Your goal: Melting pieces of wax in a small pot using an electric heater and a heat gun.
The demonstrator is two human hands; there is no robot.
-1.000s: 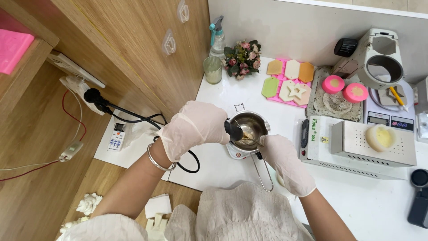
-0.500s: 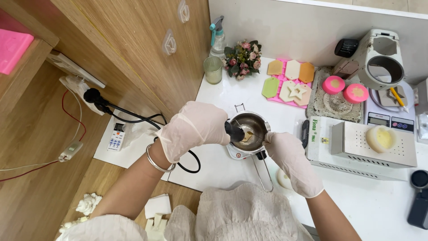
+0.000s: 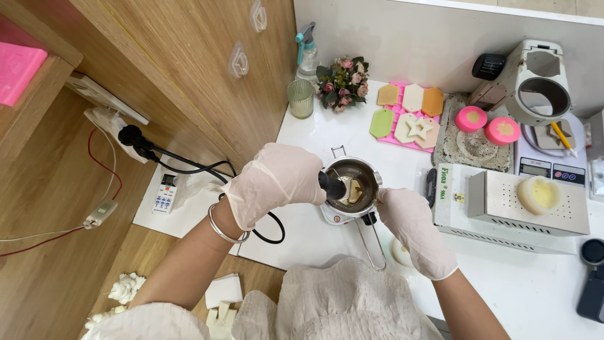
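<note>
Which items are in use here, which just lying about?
In use: left hand gripping black handle; right hand at metal melting pot; small hot plate.
Lying about: spray bottle, flower bunch, pink mould tray, remote control.

The left hand (image 3: 274, 181) closes over most of a black handle (image 3: 329, 185), so only its tip shows and the grip itself is hidden. The right hand (image 3: 412, 228) covers the near rim of the metal pot (image 3: 358, 182) — what its fingertips pinch cannot be told. The small heater (image 3: 333, 217) under the pot is mostly concealed. A black device (image 3: 591, 283) is cut off by the right edge, and a pink block (image 3: 19, 70) by the left. The buttons on the white remote (image 3: 165, 192) are too small to make out.
</note>
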